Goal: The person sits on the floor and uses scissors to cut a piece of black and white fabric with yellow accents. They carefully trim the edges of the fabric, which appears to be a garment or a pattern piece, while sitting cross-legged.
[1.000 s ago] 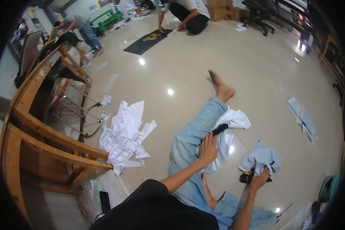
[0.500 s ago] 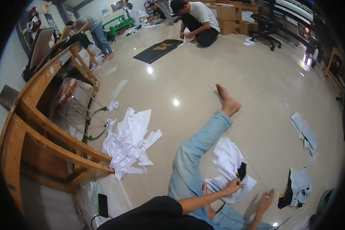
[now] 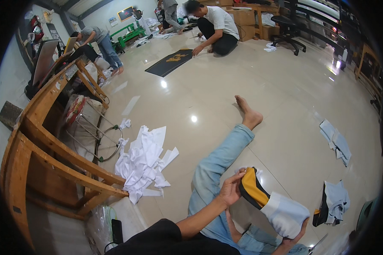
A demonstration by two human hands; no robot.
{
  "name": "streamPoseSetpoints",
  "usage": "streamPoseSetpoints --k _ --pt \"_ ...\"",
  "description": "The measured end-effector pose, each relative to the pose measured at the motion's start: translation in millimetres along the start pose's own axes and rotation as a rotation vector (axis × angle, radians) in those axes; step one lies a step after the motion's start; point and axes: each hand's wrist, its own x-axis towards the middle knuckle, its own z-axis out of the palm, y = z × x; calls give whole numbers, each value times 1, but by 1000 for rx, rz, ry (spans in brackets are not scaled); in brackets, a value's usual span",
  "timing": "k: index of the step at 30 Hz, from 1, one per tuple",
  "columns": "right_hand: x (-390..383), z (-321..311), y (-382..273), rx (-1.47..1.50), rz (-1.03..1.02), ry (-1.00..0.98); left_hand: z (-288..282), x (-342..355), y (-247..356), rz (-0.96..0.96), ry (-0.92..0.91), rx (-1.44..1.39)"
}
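A piece of fabric (image 3: 285,212), white with a yellow and black band, is stretched between my two hands above my bent leg. My left hand (image 3: 230,189) pinches its black and yellow end. At its white end my right hand (image 3: 297,239) grips the lower edge, with the fingers partly behind the cloth. A folded pile of white and black fabric (image 3: 335,203) lies on the floor to the right. Beyond it rests a stack of pale folded cloth (image 3: 335,142). Close to my right forearm a thin metal blade-like thing (image 3: 319,243) shows in part.
White fabric scraps (image 3: 142,163) heap on the floor at left, against a wooden table (image 3: 72,159) and a metal-framed stool (image 3: 91,123). Farther off, a crouching person (image 3: 221,29) touches a black printed panel (image 3: 169,63). An office chair (image 3: 288,32) stands at far right.
Both hands have lifted the fabric from the floor, and its yellow and black band now shows. My right hand, empty before, has taken hold. The crouching person now reaches to the black panel.
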Motion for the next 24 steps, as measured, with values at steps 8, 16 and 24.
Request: streamPoseSetpoints --k 8,16,24 --pt "22 33 -69 -263 -93 43 70 -12 65 349 -120 -69" --pt "42 -17 -181 -442 -429 278 107 39 98 733 -52 555" --pt "80 -150 -29 -1206 -386 385 -97 105 17 509 113 1720"
